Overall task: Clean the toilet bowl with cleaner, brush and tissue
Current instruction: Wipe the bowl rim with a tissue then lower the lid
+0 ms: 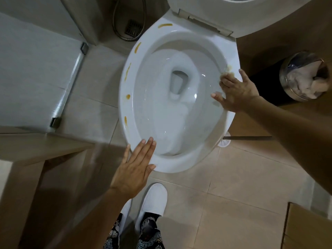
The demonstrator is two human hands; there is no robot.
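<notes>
Tissue (226,74), seemingly, we press flat-fingered under our right hand (236,92) on the toilet rim (125,108); left hand (136,168) rests open; bin (305,76) stands beside.

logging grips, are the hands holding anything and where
Right hand presses a small white tissue wad onto the white toilet rim under its fingertips. Left hand holds nothing.

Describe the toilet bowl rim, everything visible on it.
The toilet bowl rim is glossy white ceramic, oval, with seat and lid raised. Five yellow-brown streaks dot its left side; a fainter smear sits on the right. The left hand rests flat on the near edge. The right hand presses a tissue against the right side.
</notes>
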